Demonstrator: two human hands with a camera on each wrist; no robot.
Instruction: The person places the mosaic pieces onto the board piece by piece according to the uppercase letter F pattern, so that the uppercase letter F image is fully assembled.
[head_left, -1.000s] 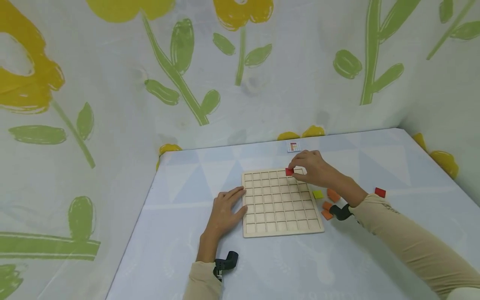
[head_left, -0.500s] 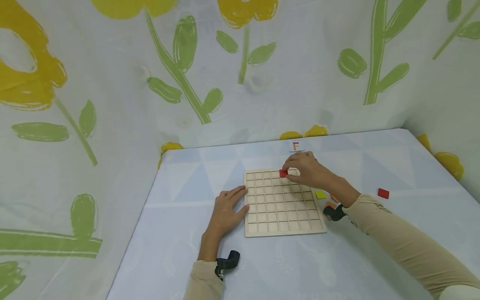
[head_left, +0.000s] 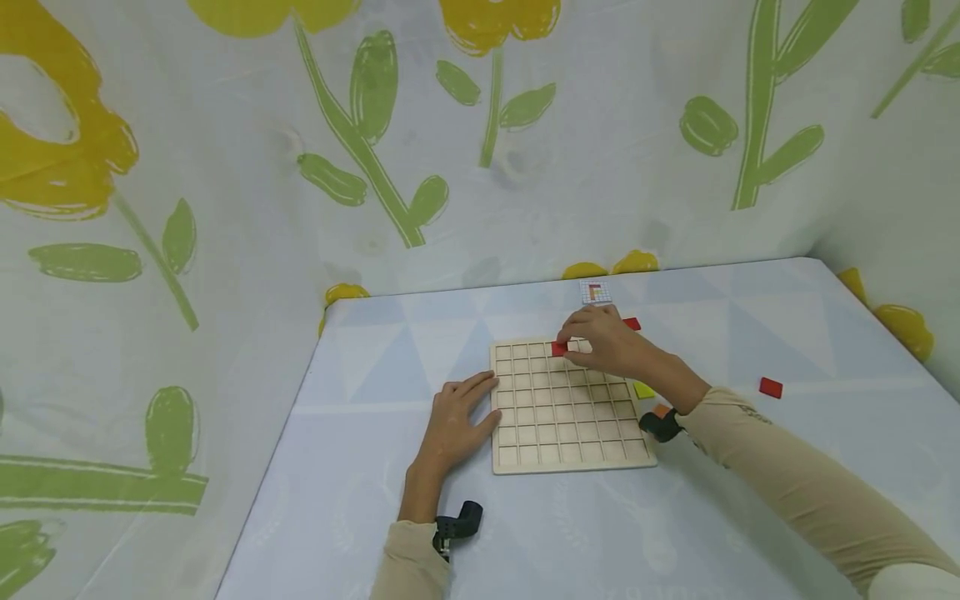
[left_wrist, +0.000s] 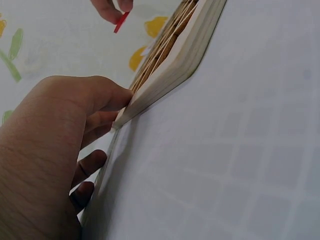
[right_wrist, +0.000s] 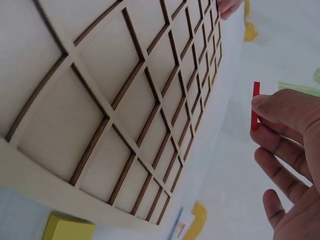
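The right hand [head_left: 606,338] pinches one red tile [head_left: 558,349] above the grid board [head_left: 542,413], near its far edge. The left hand [head_left: 452,423], thumb spread from fingers, touches its left edge. Table [head_left: 337,483] extends around, bearing two more red tiles [head_left: 771,387] and one yellow tile [head_left: 643,389].

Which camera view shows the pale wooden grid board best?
The head view: the pale wooden grid board shows nearly whole, the right hand covering part. Left wrist shows only a foreshortened edge and corner; right wrist, a close but cropped grid.

Right grip [head_left: 606,343] in a pinch
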